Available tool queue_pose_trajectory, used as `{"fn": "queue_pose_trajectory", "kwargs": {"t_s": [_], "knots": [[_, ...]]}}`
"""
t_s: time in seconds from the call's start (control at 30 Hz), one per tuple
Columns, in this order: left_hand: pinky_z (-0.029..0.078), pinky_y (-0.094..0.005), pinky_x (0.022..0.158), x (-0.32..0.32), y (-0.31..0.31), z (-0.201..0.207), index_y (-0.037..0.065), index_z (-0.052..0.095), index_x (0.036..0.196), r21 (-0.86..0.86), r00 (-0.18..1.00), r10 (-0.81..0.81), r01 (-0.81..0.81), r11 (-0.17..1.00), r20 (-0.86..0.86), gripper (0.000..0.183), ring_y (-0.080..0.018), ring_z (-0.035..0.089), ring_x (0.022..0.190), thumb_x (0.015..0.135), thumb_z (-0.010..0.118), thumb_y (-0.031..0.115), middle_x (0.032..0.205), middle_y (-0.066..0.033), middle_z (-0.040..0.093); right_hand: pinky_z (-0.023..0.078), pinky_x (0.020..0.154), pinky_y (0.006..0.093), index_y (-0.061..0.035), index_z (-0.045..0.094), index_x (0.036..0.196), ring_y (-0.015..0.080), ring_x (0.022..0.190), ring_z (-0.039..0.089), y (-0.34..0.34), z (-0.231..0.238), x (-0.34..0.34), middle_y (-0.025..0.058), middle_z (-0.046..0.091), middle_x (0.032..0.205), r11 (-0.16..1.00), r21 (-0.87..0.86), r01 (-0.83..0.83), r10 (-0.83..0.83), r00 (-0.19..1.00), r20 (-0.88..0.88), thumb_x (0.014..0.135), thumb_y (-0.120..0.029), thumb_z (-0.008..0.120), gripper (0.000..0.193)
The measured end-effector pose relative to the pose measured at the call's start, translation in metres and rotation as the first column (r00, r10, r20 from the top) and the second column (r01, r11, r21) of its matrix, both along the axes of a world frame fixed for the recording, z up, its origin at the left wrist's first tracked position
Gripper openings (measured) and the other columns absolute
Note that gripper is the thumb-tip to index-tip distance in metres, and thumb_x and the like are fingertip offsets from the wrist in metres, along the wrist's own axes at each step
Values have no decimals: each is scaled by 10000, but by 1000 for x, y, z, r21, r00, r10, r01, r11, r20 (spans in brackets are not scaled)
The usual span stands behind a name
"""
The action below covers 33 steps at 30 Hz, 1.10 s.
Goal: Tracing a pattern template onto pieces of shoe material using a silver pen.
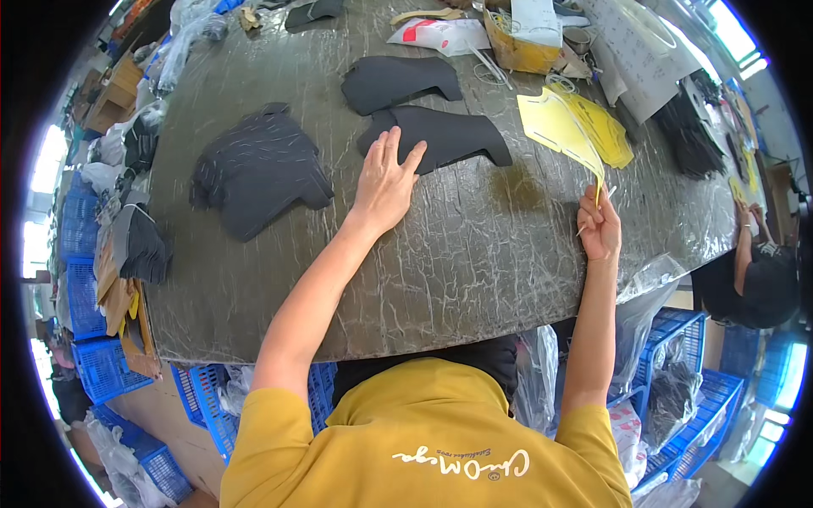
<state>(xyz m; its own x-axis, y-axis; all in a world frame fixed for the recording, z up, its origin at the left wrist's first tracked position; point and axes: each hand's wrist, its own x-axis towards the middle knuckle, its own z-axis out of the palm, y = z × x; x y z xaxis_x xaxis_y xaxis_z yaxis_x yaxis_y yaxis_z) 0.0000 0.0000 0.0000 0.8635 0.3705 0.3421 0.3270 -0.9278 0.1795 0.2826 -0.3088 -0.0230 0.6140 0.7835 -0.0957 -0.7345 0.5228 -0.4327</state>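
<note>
My left hand (391, 179) lies with fingers spread on a black cut piece (461, 138) near the middle of the table. Just beyond it, and partly under its edge, is a similar black piece (398, 82). My right hand (600, 224) is closed on the lower tip of a yellow sheet template (552, 125) with slots along its edge. The template is tilted up off the table. A thin white stick like a pen (581, 230) also pokes out of my right hand. To the left sits a stack of black pieces (254, 173) with light marks.
Another yellow sheet (603, 131) lies behind the held one. An open yellow box (518, 52) and a white-and-red bag (440, 36) stand at the back. Bundled black pieces (690, 127) lie at right. Blue crates (682, 339) flank the table, and a co-worker (749, 275) is at far right.
</note>
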Motion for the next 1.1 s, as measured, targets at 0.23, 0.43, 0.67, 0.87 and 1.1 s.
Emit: {"fn": "queue_pose_trajectory", "kwargs": {"t_s": [0.23, 0.43, 0.67, 0.87, 1.1], "knots": [[365, -530, 1165, -6, 4, 5, 111, 519, 1453, 154, 993, -71, 56, 986, 90, 582, -453, 389, 1417, 898, 690, 64, 1563, -250, 358, 318, 519, 195, -60, 529, 1321, 49, 645, 386, 9, 14, -9, 27, 536, 979, 1000, -12, 18, -18, 1000, 20, 1032, -62, 575, 293], [352, -537, 1176, -58, -62, 10, 92, 560, 1420, -235, 979, -202, 201, 951, 21, 556, -469, 386, 1421, 880, 682, 35, 1564, -220, 381, 306, 504, 187, -46, 530, 1338, 43, 637, 387, 1, 9, -17, 5, 523, 946, 999, 20, 31, -31, 999, 10, 1028, -69, 577, 315], [353, -490, 1188, -87, -99, 20, 33, 429, 1495, -581, 979, -33, 147, 800, 202, 619, -379, 436, 1419, 906, 609, -34, 1524, -217, 422, 391, 535, 209, -9, 712, 1168, 30, 633, 504, 16, 39, -107, -33, 622, 799, 667, -679, 307, 339, 686, 643, 965, -171, 703, 260], [310, -422, 1216, -91, -97, 17, -15, 439, 1452, -790, 929, 138, 205, 578, 342, 737, -325, 430, 1445, 735, 360, -166, 1512, -198, 446, 498, 630, 329, -14, 714, 1144, 162, 625, 599, 34, 61, -134, 89, 689, 770, 497, -660, 564, 598, 329, 731, 893, -118, 712, 272], [253, -573, 1212, -82, -113, 32, 41, 519, 1345, -459, 985, -145, 171, 872, 92, 526, -473, 269, 1493, 841, 669, 56, 1584, -239, 328, 496, 634, 326, -28, 674, 1211, 163, 635, 604, 38, 72, -134, 85, 681, 763, 427, -760, 490, 652, 416, 634, 887, -100, 704, 334]]}}
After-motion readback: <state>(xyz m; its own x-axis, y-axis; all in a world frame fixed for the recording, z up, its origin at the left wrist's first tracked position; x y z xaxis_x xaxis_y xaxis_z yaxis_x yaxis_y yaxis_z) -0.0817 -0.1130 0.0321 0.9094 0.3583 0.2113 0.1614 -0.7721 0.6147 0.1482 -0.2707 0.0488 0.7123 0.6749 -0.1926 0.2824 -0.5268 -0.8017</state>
